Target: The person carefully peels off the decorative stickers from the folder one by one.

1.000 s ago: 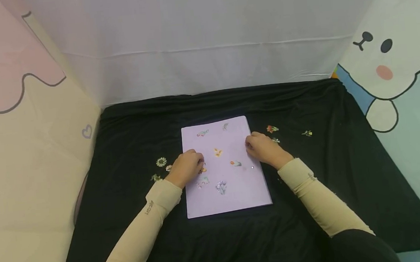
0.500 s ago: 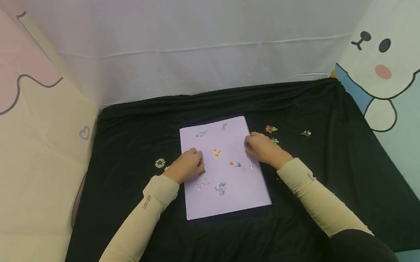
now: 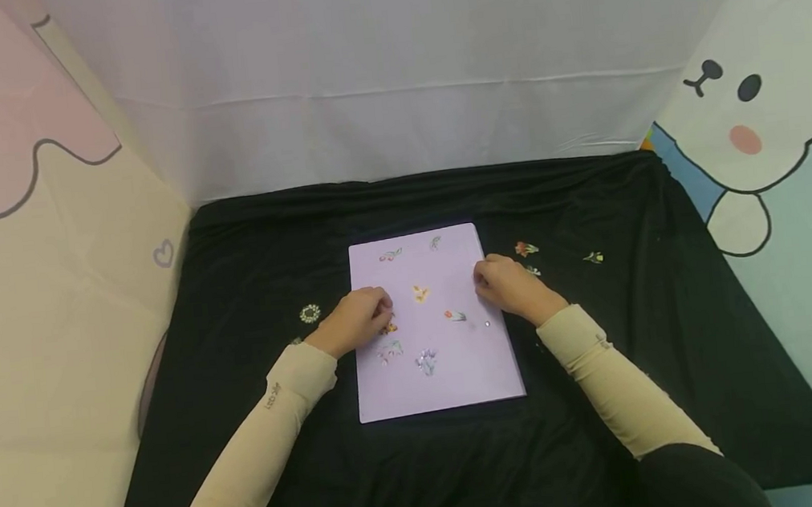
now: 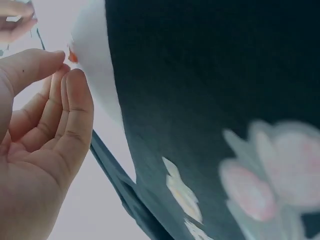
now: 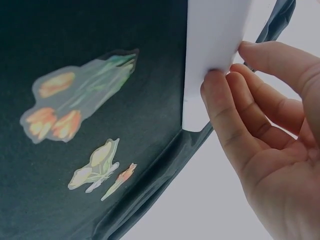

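A black cloth [image 3: 539, 451] fills the middle and bottom of the head view. The purple sheet [image 3: 467, 377] lies on it, mid-frame. Right of centre, the right hand [image 3: 514, 288] touches it with loose fingers. Left of centre, the left hand's [image 3: 352, 321] fingers bend beside a little orange flower [image 3: 389, 329]; I can't tell if they pinch it.

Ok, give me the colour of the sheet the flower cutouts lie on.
Pale lilac; the head view shows the sheet best.
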Available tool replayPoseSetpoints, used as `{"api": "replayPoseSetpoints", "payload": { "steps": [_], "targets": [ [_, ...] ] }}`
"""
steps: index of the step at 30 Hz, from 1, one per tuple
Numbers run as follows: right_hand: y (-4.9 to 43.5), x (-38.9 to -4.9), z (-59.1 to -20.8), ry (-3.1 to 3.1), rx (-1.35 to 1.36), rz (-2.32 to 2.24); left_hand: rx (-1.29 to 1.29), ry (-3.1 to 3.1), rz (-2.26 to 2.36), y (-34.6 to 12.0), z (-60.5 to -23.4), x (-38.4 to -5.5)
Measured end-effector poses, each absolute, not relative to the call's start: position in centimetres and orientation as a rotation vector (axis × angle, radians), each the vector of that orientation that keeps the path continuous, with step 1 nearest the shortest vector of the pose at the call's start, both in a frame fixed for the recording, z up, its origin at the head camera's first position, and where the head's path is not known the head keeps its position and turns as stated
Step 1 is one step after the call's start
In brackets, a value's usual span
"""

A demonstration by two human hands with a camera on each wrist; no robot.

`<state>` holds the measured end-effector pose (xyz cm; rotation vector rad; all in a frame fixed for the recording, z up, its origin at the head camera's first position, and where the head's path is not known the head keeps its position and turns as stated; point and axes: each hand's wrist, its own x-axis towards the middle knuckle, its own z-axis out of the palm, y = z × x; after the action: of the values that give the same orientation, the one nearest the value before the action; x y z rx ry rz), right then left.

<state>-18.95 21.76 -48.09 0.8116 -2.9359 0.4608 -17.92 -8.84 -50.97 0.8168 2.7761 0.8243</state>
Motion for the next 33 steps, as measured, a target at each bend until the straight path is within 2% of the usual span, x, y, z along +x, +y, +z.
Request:
{"api": "replayPoseSetpoints", "payload": {
  "steps": [5,20,33],
  "targets": [
    [21.8,-18.9,-48.1,-2.925,0.819,0.465,0.733,2.789,0.863,-10.3,-50.8,-18.3],
    [21.5,-18.9,-47.9,-2.976,0.797,0.465,0.815,2.724,0.739,-9.7,-51.3,-18.1],
    [21.5,-18.9,-47.8,-3.039,0.761,0.47,0.798,2.676,0.881,-9.7,-50.5,-18.3]
  ]
}}
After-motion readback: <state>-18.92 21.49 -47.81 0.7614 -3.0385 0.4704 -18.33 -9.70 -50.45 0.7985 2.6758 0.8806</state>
